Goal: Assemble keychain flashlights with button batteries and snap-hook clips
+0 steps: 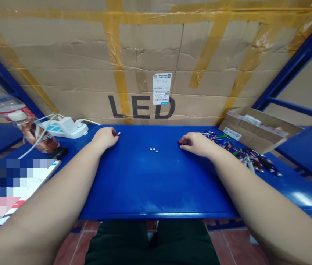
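My left hand (104, 140) is closed at the left of the blue table, its fingertips pinching a small dark red piece with a shiny end (118, 134). At the right, my right hand (196, 144) is closed too, a small dark piece (179, 142) showing at its fingertips; its kind is too small to tell. Between the hands lie three small round silvery discs, like button cells (154, 149). Just beyond my right wrist spreads a pile of slim, shiny pen-like tubes (251, 158) in blue, red, green and silver, partly hidden by my forearm.
An open cardboard box (252, 130) stands behind the pile. At the left are a white power strip (74, 129) with cables, a brown drink bottle (38, 134), a taller clear bottle (4, 99) and a partly blurred white item (38, 180). A large taped carton (86, 73) walls the back.
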`<state>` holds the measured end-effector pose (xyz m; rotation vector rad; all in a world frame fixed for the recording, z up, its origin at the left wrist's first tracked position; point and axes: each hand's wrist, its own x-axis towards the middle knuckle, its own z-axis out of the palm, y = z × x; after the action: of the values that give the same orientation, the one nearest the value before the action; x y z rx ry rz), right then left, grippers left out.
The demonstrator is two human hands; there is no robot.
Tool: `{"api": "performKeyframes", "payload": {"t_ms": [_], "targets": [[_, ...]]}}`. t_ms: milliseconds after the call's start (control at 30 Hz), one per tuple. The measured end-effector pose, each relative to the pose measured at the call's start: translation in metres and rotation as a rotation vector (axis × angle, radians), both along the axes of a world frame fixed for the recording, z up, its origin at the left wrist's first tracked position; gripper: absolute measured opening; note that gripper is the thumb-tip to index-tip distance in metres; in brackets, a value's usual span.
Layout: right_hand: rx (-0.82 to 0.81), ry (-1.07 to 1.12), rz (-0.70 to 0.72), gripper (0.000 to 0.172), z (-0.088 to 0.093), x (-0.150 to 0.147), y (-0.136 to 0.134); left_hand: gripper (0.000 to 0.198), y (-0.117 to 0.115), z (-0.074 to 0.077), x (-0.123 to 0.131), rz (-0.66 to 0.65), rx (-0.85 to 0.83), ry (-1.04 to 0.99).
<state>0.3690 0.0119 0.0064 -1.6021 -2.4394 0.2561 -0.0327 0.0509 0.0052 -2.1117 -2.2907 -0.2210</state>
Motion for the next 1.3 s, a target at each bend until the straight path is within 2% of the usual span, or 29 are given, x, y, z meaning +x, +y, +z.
{"api": "performKeyframes", "payload": {"t_ms": [233, 500, 600, 700, 867, 967, 1100, 1300], "targets": [[0.018, -0.021, -0.106, 0.017, -0.004, 0.008, 0.007, 0.036, -0.002, 0.001, 0.000, 0.015, 0.011, -0.016], [0.089, -0.047, -0.163, 0.019, -0.007, 0.000, 0.008, 0.030, -0.004, 0.004, 0.007, -0.051, 0.002, -0.066], [0.138, -0.007, -0.160, 0.020, -0.007, -0.004, 0.006, 0.033, -0.009, 0.007, 0.015, -0.206, 0.004, -0.128], [0.152, 0.178, -0.104, 0.023, -0.004, -0.013, -0.001, 0.037, -0.023, 0.012, 0.033, -0.566, 0.104, -0.249], [-0.007, 0.578, 0.183, 0.030, 0.004, -0.043, -0.024, 0.032, -0.058, 0.020, 0.075, -0.888, 0.188, -0.389], [-0.088, 0.636, 0.259, 0.030, 0.009, -0.059, -0.036, 0.027, -0.071, 0.022, 0.091, -1.019, 0.227, -0.435], [-0.217, 0.720, 0.274, 0.034, 0.014, -0.069, -0.044, 0.024, -0.076, 0.021, 0.095, -1.031, 0.301, -0.451], [-0.725, 1.141, 0.238, 0.032, 0.009, -0.073, -0.044, 0.026, -0.075, 0.019, 0.094, -1.105, 0.378, -0.404]]}}
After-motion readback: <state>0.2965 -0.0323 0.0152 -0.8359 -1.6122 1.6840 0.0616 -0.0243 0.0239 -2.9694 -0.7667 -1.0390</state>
